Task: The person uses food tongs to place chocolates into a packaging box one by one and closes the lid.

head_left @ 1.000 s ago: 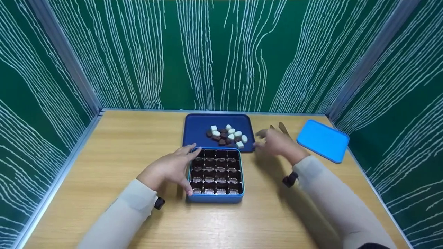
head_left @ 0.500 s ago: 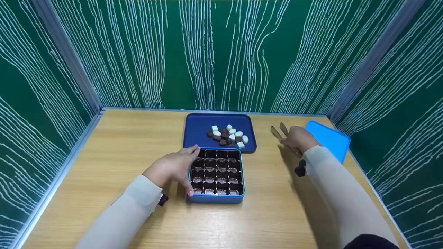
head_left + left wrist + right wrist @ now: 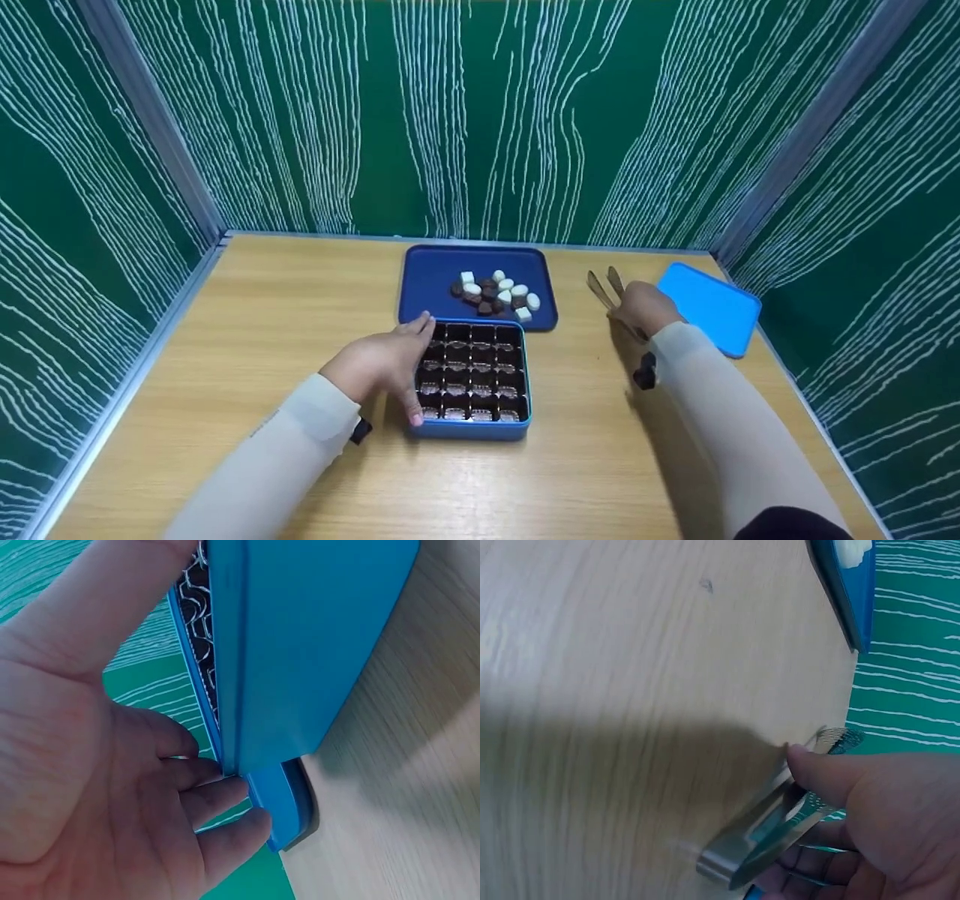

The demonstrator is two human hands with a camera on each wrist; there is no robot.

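A blue square box [image 3: 472, 430] with a brown compartmented insert [image 3: 470, 369] stands near the middle of the table. Along its left side my left hand [image 3: 379, 365] holds it, thumb at the front corner and fingers at the back one. The left wrist view shows the box wall [image 3: 315, 637] close up, fingertips right at its far corner. To the right, my right hand [image 3: 649, 306] grips metal tongs [image 3: 598, 288], their two arms spread and pointing away. In the right wrist view, thumb and fingers sit on either side of the tongs [image 3: 739, 849].
Behind the box lies a dark blue tray [image 3: 431, 270] bearing several white and brown chocolates [image 3: 505, 296]. A bright blue lid [image 3: 716, 315] rests at the back right, beyond my right hand. Green walls with white lines [image 3: 517, 120] enclose the table's back and sides.
My right hand moved right from beside the tray to the tongs and took hold of them. My left hand closed in on the box's left side. Box and tray look unmoved.
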